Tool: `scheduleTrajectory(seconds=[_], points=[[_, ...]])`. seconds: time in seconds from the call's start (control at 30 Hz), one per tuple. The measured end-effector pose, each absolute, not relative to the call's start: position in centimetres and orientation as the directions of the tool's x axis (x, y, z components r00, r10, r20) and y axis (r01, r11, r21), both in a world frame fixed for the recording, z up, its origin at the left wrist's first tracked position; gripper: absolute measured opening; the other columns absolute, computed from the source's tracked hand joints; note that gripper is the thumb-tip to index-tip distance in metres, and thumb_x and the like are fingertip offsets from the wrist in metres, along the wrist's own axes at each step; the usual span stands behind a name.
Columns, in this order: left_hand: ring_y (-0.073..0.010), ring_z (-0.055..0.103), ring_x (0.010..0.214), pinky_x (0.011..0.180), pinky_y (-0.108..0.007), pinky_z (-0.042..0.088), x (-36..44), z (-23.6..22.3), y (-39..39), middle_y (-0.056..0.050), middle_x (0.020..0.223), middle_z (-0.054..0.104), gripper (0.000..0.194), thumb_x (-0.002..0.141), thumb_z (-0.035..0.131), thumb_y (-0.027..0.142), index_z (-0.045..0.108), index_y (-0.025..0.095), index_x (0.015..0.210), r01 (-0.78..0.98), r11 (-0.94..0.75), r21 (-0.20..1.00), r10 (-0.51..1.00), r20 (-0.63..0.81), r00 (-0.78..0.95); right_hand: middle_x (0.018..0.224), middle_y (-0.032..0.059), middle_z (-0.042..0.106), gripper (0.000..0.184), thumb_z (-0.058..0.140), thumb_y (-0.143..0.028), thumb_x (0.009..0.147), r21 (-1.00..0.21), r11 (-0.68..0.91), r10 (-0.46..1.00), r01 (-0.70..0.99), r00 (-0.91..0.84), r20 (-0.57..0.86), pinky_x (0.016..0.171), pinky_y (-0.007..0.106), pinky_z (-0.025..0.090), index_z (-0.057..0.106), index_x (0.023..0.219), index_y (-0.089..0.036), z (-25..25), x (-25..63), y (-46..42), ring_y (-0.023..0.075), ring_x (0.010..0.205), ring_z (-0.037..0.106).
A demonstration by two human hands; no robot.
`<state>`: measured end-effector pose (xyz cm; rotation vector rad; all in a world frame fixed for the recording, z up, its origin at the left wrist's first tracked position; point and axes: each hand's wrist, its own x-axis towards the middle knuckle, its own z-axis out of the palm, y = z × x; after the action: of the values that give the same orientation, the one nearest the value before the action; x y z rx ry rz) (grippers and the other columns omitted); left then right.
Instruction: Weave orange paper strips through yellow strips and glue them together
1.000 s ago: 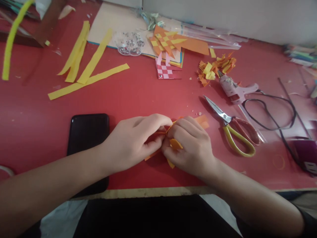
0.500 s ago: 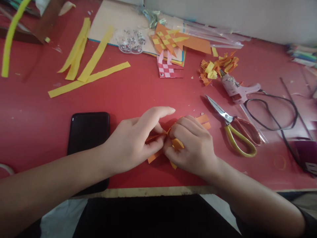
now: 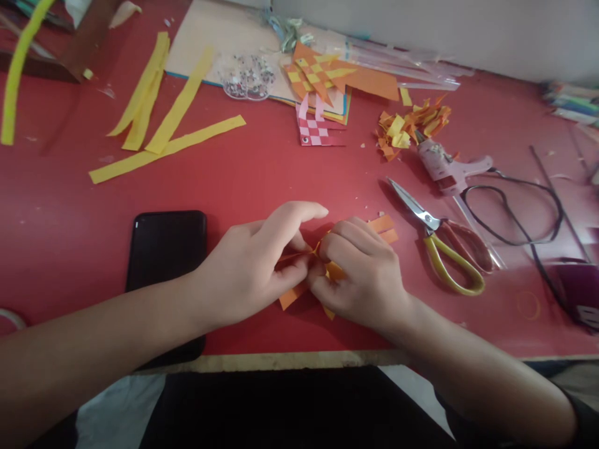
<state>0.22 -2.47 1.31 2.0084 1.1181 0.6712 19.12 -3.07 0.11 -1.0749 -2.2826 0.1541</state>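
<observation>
Near the table's front edge, my left hand (image 3: 255,265) pinches orange paper strips (image 3: 292,295) between thumb and a finger, its index finger stretched out above. Close against it, my right hand (image 3: 362,271) is closed on the same paper piece, where orange and yellow strips cross. Strip ends stick out below the fingers and beyond the right knuckles; the middle of the piece is hidden by the hands. A black phone (image 3: 166,249) lies partly under my left forearm. Right of my right hand lie scissors (image 3: 425,219) with one yellow and one red handle.
Loose yellow strips (image 3: 168,153) lie at the left. Woven paper fish (image 3: 314,130), a packet of googly eyes (image 3: 248,76) and cardboard (image 3: 196,31) are at the back. Paper scraps (image 3: 397,131) and a pink glue gun (image 3: 444,165) with a looped black cord lie right.
My left index finger has lifted off the paper and straightened. The pinched paper has shifted slightly; both hands keep hold of it. The view has tilted a little.
</observation>
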Motion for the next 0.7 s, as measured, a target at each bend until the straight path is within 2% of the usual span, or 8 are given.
scheduleTrajectory(seconds=[0.23, 0.37, 0.57, 0.7], points=[[-0.0121, 0.071, 0.083, 0.071, -0.019, 0.054, 0.25, 1.16, -2.62, 0.003, 0.093, 0.071, 0.049, 0.085, 0.061, 0.014, 0.045, 0.026, 0.129, 0.489, -0.374, 0.788, 0.869, 0.114, 0.481, 0.064, 0.0016, 0.047, 0.019, 0.051, -0.006, 0.072, -0.338, 0.665, 0.732, 0.666, -0.49, 0.473, 0.053, 0.029, 0.039, 0.044, 0.063, -0.021, 0.01, 18.97, -3.03, 0.0147, 0.059, 0.039], [-0.013, 0.071, 0.082, 0.072, -0.021, 0.055, 0.28, 1.12, -2.57, 0.003, 0.093, 0.071, 0.049, 0.085, 0.062, 0.014, 0.046, 0.026, 0.129, 0.498, -0.358, 0.79, 0.877, 0.102, 0.469, 0.065, 0.0017, 0.05, 0.019, 0.05, -0.006, 0.077, -0.357, 0.656, 0.741, 0.666, -0.477, 0.472, 0.055, 0.029, 0.041, 0.047, 0.066, -0.021, 0.06, 18.94, -2.92, 0.015, 0.06, 0.042], [-0.0152, 0.072, 0.09, 0.077, -0.022, 0.058, 0.21, 1.02, -2.02, -0.001, 0.106, 0.073, 0.055, 0.084, 0.064, 0.018, 0.046, 0.024, 0.135, 0.441, -0.211, 0.872, 0.916, 0.018, 0.401, 0.07, 0.004, 0.059, 0.014, 0.054, -0.009, 0.082, -0.415, 0.65, 0.754, 0.637, -0.471, 0.457, 0.062, 0.031, 0.047, 0.052, 0.072, -0.019, 0.19, 19.15, -2.78, 0.0164, 0.065, 0.053], [-0.0157, 0.073, 0.085, 0.076, -0.021, 0.058, 0.12, 1.18, -1.82, -0.001, 0.096, 0.077, 0.062, 0.083, 0.067, 0.021, 0.046, 0.023, 0.141, 0.405, -0.121, 0.907, 0.935, -0.033, 0.353, 0.071, 0.0052, 0.062, 0.015, 0.056, -0.01, 0.084, -0.387, 0.667, 0.736, 0.637, -0.48, 0.478, 0.064, 0.032, 0.049, 0.054, 0.073, -0.019, 0.19, 19.12, -2.78, 0.0173, 0.067, 0.056]])
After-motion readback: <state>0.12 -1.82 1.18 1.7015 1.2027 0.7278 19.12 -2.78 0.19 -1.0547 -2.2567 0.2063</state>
